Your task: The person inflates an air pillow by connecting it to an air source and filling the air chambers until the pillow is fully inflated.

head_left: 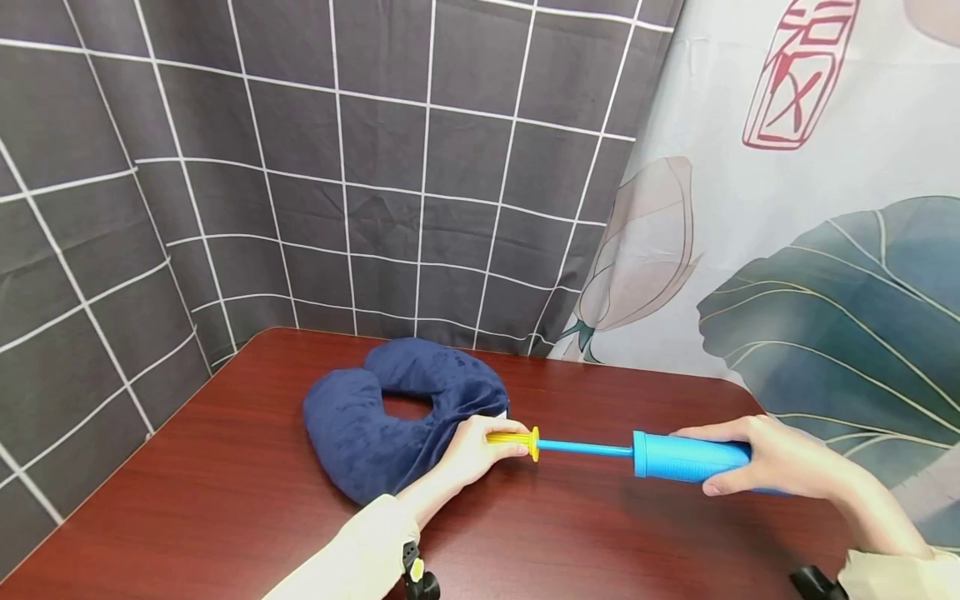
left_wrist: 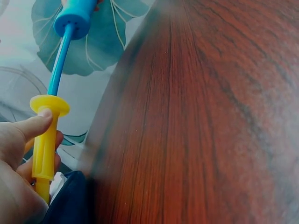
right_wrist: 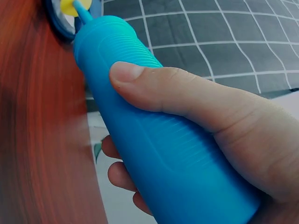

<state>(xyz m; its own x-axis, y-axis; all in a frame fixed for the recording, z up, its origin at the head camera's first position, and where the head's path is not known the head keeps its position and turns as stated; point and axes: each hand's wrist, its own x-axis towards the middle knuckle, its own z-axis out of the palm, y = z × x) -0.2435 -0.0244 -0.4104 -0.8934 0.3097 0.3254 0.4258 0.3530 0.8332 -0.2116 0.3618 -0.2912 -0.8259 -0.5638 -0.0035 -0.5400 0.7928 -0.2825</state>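
A blue hand air pump (head_left: 690,457) is held level above the reddish-brown table, with its thin rod (head_left: 585,447) drawn out of the barrel. My right hand (head_left: 787,458) grips the ribbed barrel, thumb on one side and fingers wrapped beneath, as the right wrist view shows. My left hand (head_left: 471,450) pinches the yellow flanged end piece (left_wrist: 45,149) between thumb and fingers. Right beside that hand lies a navy U-shaped neck pillow (head_left: 375,442), its opening facing the far left. A small white patch (left_wrist: 57,183) shows at the pillow, close to the tip of the yellow piece.
The wooden table (head_left: 225,492) reaches back to a dark grey curtain (head_left: 382,217) with a white grid. At the right hangs a pale cloth (head_left: 720,325) printed with leaves and a flower. Each sleeve bears a black wrist device (head_left: 420,575).
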